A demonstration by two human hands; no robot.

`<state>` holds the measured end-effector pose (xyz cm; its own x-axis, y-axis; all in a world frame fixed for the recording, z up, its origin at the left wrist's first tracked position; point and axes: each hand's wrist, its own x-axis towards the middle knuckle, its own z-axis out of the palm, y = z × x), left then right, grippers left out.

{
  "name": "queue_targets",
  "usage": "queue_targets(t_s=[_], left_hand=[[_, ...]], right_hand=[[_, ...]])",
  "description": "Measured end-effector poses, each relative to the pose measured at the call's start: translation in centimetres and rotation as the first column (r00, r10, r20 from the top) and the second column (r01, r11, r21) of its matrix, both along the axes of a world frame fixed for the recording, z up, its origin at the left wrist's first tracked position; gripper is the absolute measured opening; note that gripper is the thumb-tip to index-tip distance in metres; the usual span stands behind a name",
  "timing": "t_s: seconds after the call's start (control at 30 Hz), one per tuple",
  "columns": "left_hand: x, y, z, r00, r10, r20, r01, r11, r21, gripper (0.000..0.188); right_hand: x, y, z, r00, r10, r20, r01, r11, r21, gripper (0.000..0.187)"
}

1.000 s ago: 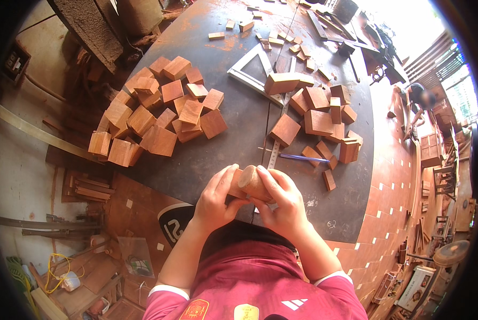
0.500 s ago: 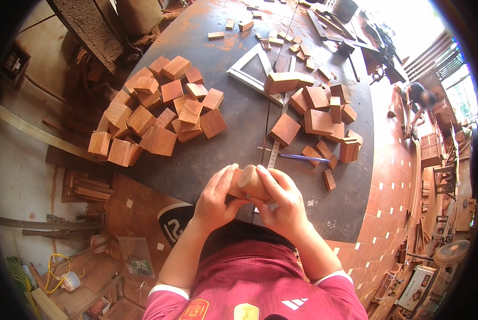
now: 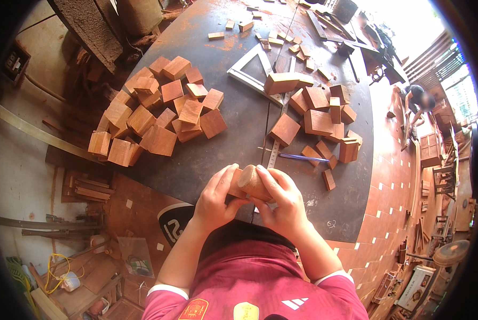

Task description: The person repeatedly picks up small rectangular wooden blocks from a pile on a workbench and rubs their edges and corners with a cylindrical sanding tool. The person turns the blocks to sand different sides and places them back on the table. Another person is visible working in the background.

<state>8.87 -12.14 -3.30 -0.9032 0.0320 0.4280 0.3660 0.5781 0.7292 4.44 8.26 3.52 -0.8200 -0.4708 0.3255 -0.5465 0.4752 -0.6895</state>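
Observation:
Close to my body, over the table's near edge, both hands meet. My left hand (image 3: pixel 216 196) is closed on a wooden block (image 3: pixel 235 185), whose far part shows beyond the fingers. Held in my right hand (image 3: pixel 283 201) is a rounded wooden piece (image 3: pixel 254 183), its round pale end tilted up against the block. My fingers hide the lower parts of both pieces. Just beyond my right hand lie a steel ruler (image 3: pixel 273 155) and a blue pen (image 3: pixel 305 157).
Heaps of wooden blocks cover the dark table's (image 3: pixel 239 143) left side (image 3: pixel 159 140) and right side (image 3: pixel 319 122). A pale triangular frame (image 3: pixel 245 76) lies between them, with small offcuts (image 3: pixel 294 48) farther back. Another person (image 3: pixel 419 100) bends over at the far right.
My hands and the two wooden pieces stay practically still. At the far right, the other person's arms and body have shifted slightly.

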Motion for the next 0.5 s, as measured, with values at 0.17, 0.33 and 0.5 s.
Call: queue_targets(t_s=[0.17, 0.33, 0.5], left_hand=[[0.00, 0.02, -0.01, 1.000, 0.001, 0.006, -0.001, 1.000, 0.005, 0.087], [-0.01, 0.06, 0.02, 1.000, 0.001, -0.003, -0.001, 1.000, 0.001, 0.087], [-0.01, 0.03, 0.06, 1.000, 0.003, 0.003, -0.003, 1.000, 0.000, 0.087]], right_hand=[[-0.01, 0.01, 0.01, 1.000, 0.001, 0.002, -0.001, 1.000, 0.003, 0.071], [0.01, 0.00, -0.05, 1.000, 0.000, 0.004, 0.000, 1.000, -0.005, 0.070], [0.03, 0.00, -0.03, 1.000, -0.003, 0.010, 0.003, 1.000, -0.008, 0.071]])
